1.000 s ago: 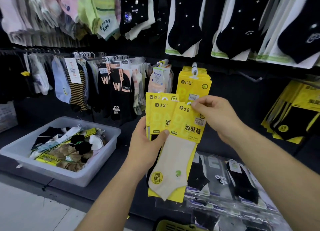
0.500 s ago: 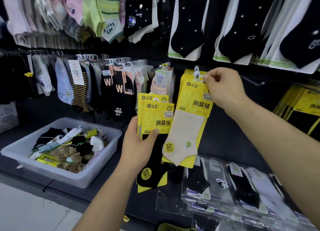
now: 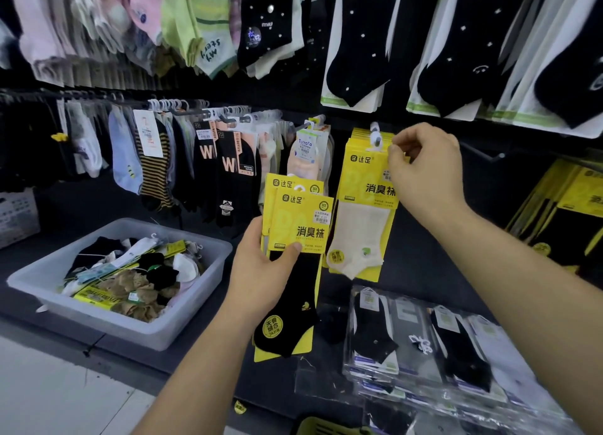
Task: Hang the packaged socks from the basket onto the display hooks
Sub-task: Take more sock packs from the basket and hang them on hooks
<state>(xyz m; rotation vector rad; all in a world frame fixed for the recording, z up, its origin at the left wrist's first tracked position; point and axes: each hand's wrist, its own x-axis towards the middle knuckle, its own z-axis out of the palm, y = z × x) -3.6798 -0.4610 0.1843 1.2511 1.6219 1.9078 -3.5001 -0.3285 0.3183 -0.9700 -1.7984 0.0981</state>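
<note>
The right hand (image 3: pixel 424 170) pinched the top corner of the cream sock pack (image 3: pixel 362 225) at the display hook (image 3: pixel 375 137) while the left hand (image 3: pixel 264 265) gripped two more packs (image 3: pixel 301 229) just beside it, all seemingly light, stiff-carded but limp below, so best held by the card top.

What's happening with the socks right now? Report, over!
Right hand pinching cream sock pack at the display hook. Left hand gripping black sock packs. Nothing seen blocking the hook.
</note>
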